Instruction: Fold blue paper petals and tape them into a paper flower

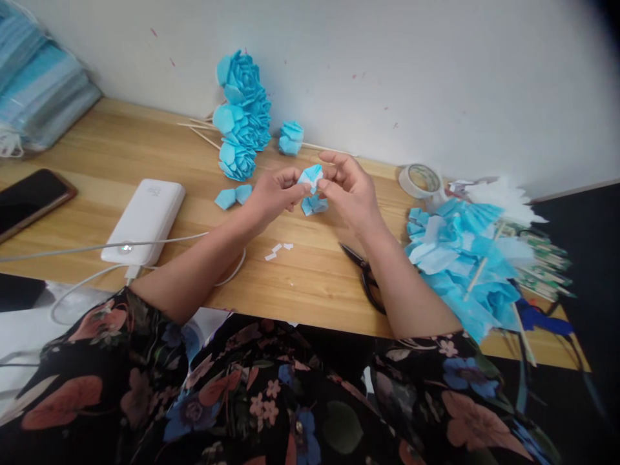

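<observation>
Between my two hands, a small light-blue and white folded paper petal (310, 175) is held above the table. My left hand (278, 194) pinches its left side between thumb and fingers. The thumb and fingertips of my right hand (349, 187) grip its right edge. Just below it lies another folded blue paper piece (314, 205). Two blue paper petals (233, 196) rest on the wood left of my left hand. Small white paper strips (276, 250) are scattered nearer to me. Black scissors (367, 274) lie partly hidden under my right forearm.
Blue paper roses (242, 116) on sticks lie by the wall, beside a smaller blue flower (291, 137). A tape roll (420, 180) and a heap of blue paper (465, 258) are at right. A white power bank (145, 216) with a cable and a phone (31, 201) are at left.
</observation>
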Demonstrator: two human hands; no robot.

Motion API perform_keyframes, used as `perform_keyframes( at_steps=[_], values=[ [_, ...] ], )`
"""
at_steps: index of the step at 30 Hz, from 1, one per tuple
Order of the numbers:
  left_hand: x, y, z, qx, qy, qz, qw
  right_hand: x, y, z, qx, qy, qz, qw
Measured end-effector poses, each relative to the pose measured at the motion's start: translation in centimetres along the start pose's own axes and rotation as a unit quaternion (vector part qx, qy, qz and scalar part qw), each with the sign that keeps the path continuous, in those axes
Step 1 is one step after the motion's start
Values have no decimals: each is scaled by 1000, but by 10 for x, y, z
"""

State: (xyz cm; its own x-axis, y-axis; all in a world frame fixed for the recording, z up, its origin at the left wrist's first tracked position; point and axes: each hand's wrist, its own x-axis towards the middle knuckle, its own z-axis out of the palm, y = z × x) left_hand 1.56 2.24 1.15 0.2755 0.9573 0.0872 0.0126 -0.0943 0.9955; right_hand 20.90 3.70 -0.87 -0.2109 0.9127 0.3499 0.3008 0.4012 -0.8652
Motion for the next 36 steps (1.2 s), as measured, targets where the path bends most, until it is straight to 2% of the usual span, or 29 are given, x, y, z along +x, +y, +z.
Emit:
perform_keyframes(
  at_steps=[3, 6, 11, 15, 19, 23, 28, 32, 36],
  values=[
    [2, -2, -1, 11, 15, 9, 1000, 0, 2, 5, -35, 7, -12, 999],
    [5, -4, -3, 23, 45, 48, 998, -3, -4, 7, -52, 7, -15, 999],
    [7, -10, -5, 47, 42, 91, 994, -7, -12, 7, -72, -14, -29, 997],
    [7, -13, -4, 54, 61, 96, 992, -6, -10, 7, -101, -10, -43, 994],
    [8, -13, -4, 15, 90, 62, 994, -5, -13, 7, -119, 39, -62, 990],
    [10, -12, -4, -1, 103, 56, 993, -9, -31, 6, -158, 102, -101, 977],
    [9, -13, -2, -5, 95, 64, 993, -12, -37, 8, -204, 36, -83, 975],
    [7, -12, 0, -6, 83, 68, 994, -10, -28, 8, -205, 38, -58, 976],
    [6, -13, -1, 7, 82, 80, 993, -9, -26, 8, -179, 36, -60, 981]
  ],
)
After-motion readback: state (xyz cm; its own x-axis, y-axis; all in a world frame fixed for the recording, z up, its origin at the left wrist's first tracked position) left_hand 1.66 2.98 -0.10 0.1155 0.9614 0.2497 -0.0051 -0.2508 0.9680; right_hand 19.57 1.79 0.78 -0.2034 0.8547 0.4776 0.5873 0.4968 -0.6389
